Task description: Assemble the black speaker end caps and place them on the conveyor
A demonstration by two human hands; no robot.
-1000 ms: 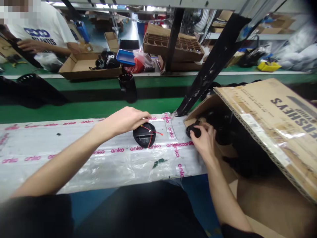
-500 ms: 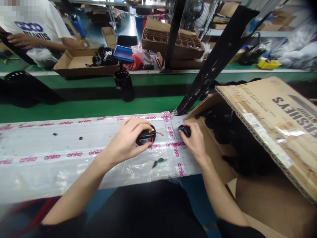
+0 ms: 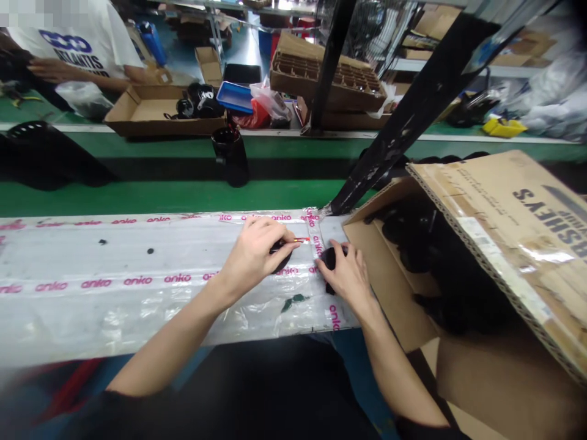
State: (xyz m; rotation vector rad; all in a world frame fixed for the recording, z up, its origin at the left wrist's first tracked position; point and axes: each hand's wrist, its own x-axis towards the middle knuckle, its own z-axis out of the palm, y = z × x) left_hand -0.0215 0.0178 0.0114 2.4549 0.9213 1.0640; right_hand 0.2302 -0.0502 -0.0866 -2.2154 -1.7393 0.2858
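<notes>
My left hand [image 3: 259, 252] is closed in a pinch on a short red wire [image 3: 302, 239], whose end sticks out past the fingertips to the right. Under those fingers lies a round black part [image 3: 283, 264], mostly hidden by the hand. My right hand [image 3: 352, 276] is curled around a small black piece [image 3: 336, 256] resting on the bench covering, just right of the round part; its exact kind is hidden by my fingers. Both hands rest over the plastic-covered bench [image 3: 174, 305], a short gap between them.
A large cardboard box [image 3: 518, 208] holding dark parts stands at the right. Behind the bench, a black cylinder [image 3: 232, 159] stands on the green surface [image 3: 174, 198]. A slanted black post [image 3: 403, 116] rises at the back. A co-worker [image 3: 82, 55] is at far left.
My left hand has shifted right and now pinches the red wire, which earlier lay loose on the round part. My right hand brought its black piece down and slightly left, onto the bench.
</notes>
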